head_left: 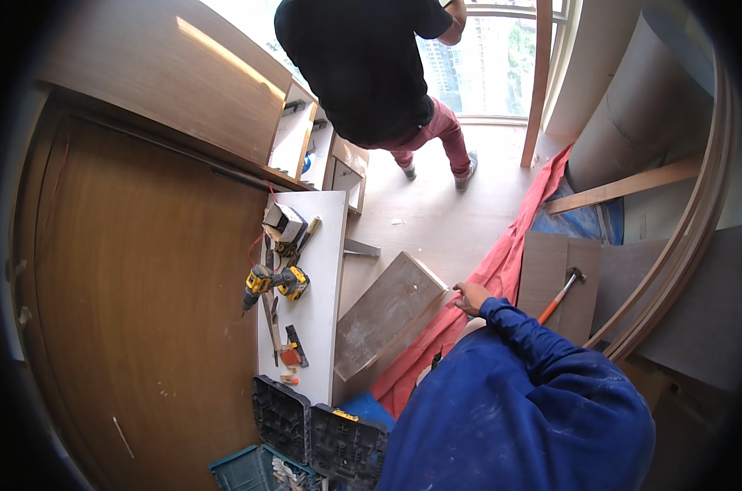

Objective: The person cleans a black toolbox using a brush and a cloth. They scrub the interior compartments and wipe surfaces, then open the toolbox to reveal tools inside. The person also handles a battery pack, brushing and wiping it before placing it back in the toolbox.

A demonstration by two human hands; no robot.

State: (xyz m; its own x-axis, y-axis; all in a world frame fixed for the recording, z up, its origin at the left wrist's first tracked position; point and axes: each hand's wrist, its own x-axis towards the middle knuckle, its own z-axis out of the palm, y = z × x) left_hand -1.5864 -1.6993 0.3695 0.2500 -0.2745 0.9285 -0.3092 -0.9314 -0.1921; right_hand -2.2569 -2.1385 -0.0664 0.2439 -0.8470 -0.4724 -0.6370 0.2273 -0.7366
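Clock face = whole view, going left to right.

9 o'clock: tall flat brown wood-grain panel (154, 278). 7 o'clock: teal plastic crate (233, 468), crumpled whitish stuff inside, too small to identify. Just beside it, black plastic tool case (282, 413), lying open, moulded recesses up, no tool visible in them.

8 o'clock: long white board-topped bench (322, 245). On it: small open white-and-dark carton (286, 221), contents unclear; yellow-and-black cordless drill (260, 280) on its side; flat black tool (297, 344) touching or just beside a small orange-red block (290, 357).

10 to 11 o'clock: pale open-topped wooden compartments (289, 143), one with a blue round item (308, 161), another with a dark item.

12 o'clock: co-worker in black top, pinkish-red trousers (363, 74), back turned, near the window.

6 o'clock, near centre: shallow dusty grey-brown wooden box piece (391, 315), lying slantwise. Right hand (473, 299), blue sleeve, is at its 2 o'clock corner, fingers bent; can't tell if clamped or only touching. Left hand out of frame, fingers can't be told.

4 o'clock: orange-handled hammer (559, 296) on wood-toned boards (539, 266).
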